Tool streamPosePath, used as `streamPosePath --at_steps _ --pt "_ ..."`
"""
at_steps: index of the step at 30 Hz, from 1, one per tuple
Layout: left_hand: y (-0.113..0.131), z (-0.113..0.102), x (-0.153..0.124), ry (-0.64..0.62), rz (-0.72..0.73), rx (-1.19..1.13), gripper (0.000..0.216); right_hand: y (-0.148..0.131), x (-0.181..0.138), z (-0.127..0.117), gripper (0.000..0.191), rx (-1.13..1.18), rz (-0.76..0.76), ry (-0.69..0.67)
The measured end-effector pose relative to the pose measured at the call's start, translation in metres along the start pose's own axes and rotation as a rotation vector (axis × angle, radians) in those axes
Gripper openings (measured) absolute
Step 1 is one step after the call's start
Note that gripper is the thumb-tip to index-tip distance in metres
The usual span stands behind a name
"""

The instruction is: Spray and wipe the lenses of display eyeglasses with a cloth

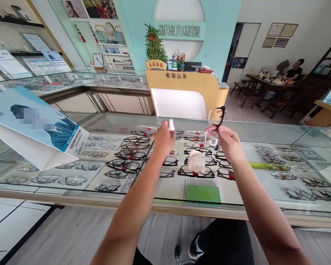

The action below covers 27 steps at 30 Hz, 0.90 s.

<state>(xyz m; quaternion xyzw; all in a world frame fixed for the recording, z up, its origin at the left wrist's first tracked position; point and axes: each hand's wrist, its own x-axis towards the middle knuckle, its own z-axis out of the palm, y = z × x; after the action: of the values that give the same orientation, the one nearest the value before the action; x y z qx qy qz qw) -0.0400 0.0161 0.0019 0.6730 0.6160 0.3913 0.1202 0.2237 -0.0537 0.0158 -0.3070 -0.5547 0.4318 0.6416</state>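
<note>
My right hand [231,142] is closed on a pair of eyeglasses [223,117], pinching them near the bridge above the glass counter. The glasses are turned upright, one lens above the other, with a dark frame and clear lenses. In my left hand [164,140] is a small white bottle [171,125], its top poking out above the fingers; the rest is hidden by the hand. A pale cleaning cloth [196,161] lies on the countertop between my forearms.
Rows of eyeglasses [124,165] fill the glass display counter [165,204]. A folded sign [38,125] stands at the left. Behind are a wooden cashier desk [182,82] with a plant [155,44], and a seated person [294,71] at a table, far right.
</note>
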Motion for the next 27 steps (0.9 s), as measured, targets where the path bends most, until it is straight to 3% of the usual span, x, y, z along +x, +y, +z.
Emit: streamPosePath --at_steps 2,5,8,12,18,23,27 --pt "0.001 -0.001 0.000 -0.080 0.105 -0.361 0.035 0.000 -0.001 0.002 0.042 0.021 0.002 0.011" --pt "0.009 -0.003 -0.005 -0.341 0.141 -0.876 0.056 0.002 -0.003 0.004 0.045 -0.002 0.007 0.021" --pt "0.023 -0.008 -0.015 -0.546 0.081 -1.200 0.063 0.005 -0.005 0.005 0.043 -0.031 0.020 0.001" --pt "0.035 -0.017 -0.022 -0.654 -0.064 -1.476 0.050 0.011 -0.007 0.011 0.043 -0.033 0.025 -0.027" --pt "0.034 -0.025 -0.016 -0.727 -0.269 -1.558 0.083 0.019 -0.012 0.018 0.047 -0.070 0.075 -0.086" --pt "0.035 -0.019 -0.015 -0.702 -0.181 -1.463 0.082 0.022 -0.012 0.016 0.042 -0.047 0.082 -0.089" --pt "0.028 -0.002 -0.015 -0.548 -0.087 -1.198 0.071 0.020 -0.010 0.015 0.043 -0.018 0.086 -0.081"
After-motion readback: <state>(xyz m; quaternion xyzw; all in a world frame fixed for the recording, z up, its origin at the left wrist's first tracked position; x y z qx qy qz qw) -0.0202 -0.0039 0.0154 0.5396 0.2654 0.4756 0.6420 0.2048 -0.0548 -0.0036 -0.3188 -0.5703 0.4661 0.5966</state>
